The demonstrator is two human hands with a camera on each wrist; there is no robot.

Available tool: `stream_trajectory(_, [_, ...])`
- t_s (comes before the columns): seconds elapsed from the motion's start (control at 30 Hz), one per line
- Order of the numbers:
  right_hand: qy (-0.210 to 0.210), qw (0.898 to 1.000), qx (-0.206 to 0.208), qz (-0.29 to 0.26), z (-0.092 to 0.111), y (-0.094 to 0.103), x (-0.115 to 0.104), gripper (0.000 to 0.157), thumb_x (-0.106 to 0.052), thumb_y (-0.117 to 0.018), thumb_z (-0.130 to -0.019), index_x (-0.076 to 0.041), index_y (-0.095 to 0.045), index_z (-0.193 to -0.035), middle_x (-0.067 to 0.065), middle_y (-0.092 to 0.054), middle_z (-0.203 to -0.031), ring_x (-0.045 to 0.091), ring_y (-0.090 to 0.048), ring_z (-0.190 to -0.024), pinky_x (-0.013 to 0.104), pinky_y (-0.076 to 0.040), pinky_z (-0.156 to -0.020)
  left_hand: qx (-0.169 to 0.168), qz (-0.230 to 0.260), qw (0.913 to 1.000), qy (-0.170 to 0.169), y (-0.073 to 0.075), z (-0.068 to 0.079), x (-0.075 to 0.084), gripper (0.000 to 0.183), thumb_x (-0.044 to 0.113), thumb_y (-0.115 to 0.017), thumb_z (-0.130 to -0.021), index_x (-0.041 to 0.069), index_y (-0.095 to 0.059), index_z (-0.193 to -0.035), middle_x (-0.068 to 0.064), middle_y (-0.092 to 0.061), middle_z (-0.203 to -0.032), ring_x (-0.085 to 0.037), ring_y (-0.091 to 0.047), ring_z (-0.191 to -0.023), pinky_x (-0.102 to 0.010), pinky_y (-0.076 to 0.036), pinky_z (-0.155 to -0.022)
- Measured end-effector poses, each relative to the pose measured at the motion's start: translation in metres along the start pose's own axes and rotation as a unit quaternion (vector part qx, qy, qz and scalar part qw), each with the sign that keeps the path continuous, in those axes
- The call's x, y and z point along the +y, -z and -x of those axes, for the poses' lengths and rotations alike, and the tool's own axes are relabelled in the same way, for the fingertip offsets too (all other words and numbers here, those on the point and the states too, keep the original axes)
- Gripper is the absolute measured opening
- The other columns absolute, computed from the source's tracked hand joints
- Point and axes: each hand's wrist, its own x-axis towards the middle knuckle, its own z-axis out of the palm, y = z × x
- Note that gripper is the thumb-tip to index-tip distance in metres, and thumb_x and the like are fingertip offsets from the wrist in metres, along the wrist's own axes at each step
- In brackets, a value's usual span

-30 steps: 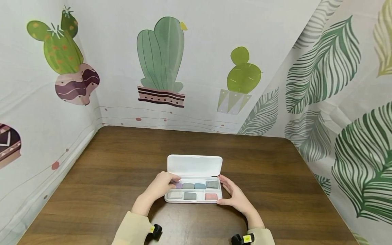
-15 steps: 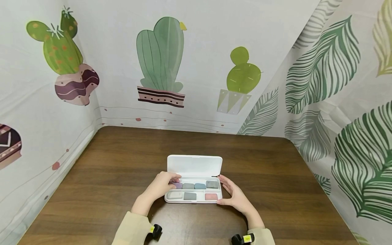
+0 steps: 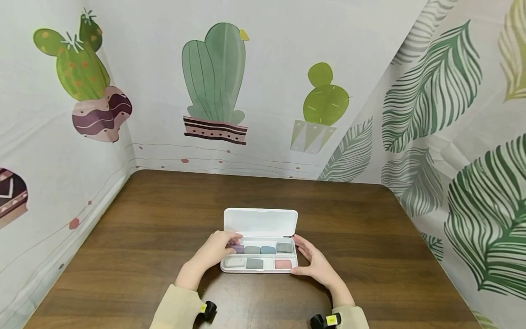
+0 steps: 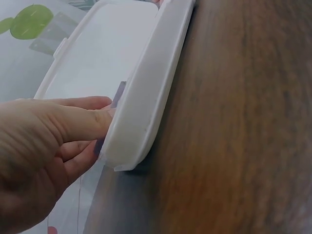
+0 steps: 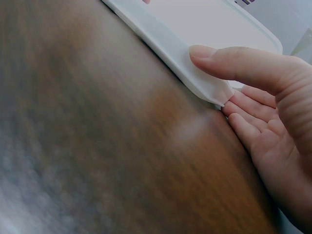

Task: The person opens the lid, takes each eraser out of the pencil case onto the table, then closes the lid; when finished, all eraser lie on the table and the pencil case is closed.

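An opened white plastic case [image 3: 269, 271] sits on the table, its lid [image 3: 260, 222] tilted up at the back. My left hand [image 3: 213, 249] reaches into its back left compartment and pinches a purple block [image 3: 237, 249]; in the left wrist view the purple block [image 4: 119, 92] shows between thumb and fingers at the case's end. With thumb at the front corner and fingers along the end, my right hand [image 3: 315, 264] grips the case's right side. Beside the purple block lie a grey-green block [image 3: 252, 250], a blue block [image 3: 268, 250] and a dark grey block [image 3: 284, 247].
In the case's front row lie a whitish block [image 3: 234, 262], a grey block [image 3: 255, 263] and a pink block [image 3: 283, 264]. The brown wooden table [image 3: 164, 196] meets a printed cloth backdrop [image 3: 271, 91] at its back and sides.
The purple block has shifted slightly under my left fingers. My right hand and the case hold their places.
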Motion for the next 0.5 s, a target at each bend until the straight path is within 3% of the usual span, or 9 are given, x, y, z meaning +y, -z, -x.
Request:
stream_trajectory(0.23, [-0.006, 1.0, -0.002, 0.001, -0.0008, 0.0007, -0.0013, 0.094, -0.007, -0.085, -0.072, 0.006, -0.031, -0.148, 0.026, -0.038, -0.151, 0.039, -0.035, -0.14, 0.006, -0.03, -0.106, -0.005, 0.017, 0.9998, -0.013, 0.0006, 0.0001, -0.0055, 0.035, -0.008, -0.072, -0.077, -0.004, -0.068, -0.112, -0.005, -0.072, -0.088, -0.021, -0.069, -0.084, -0.031, -0.056, -0.076])
stream_trajectory(0.5, [-0.001, 1.0, -0.002, -0.007, 0.0003, 0.0004, 0.0012, 0.093, -0.007, -0.084, -0.073, 0.006, -0.031, -0.148, 0.026, -0.037, -0.151, 0.01, -0.041, -0.138, 0.007, -0.03, -0.106, -0.009, 0.02, 0.9996, -0.02, 0.0021, 0.0006, -0.0056, 0.033, -0.006, -0.073, -0.078, -0.003, -0.069, -0.11, -0.006, -0.073, -0.088, -0.02, -0.069, -0.083, -0.031, -0.056, -0.076])
